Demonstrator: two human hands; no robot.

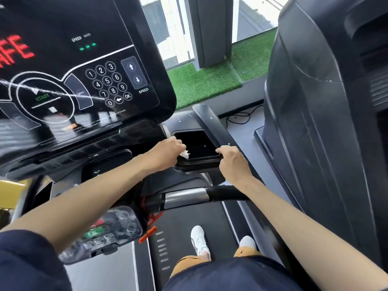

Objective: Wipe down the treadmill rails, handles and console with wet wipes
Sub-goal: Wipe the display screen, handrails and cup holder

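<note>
Left hand (168, 152) pinches a wipe (185, 153) poking rightward over tray (201, 162).

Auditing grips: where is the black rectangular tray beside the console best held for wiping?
Take the black tray by its near-right rim corner, from above on the near side: the lip stands proud, so fingers can hook it. The right hand holds there; the left hand holds a white wipe at the left edge.

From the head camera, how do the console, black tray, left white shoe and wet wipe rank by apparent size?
1. console
2. black tray
3. left white shoe, though it lies farther away
4. wet wipe, mostly hidden in the left hand
</note>
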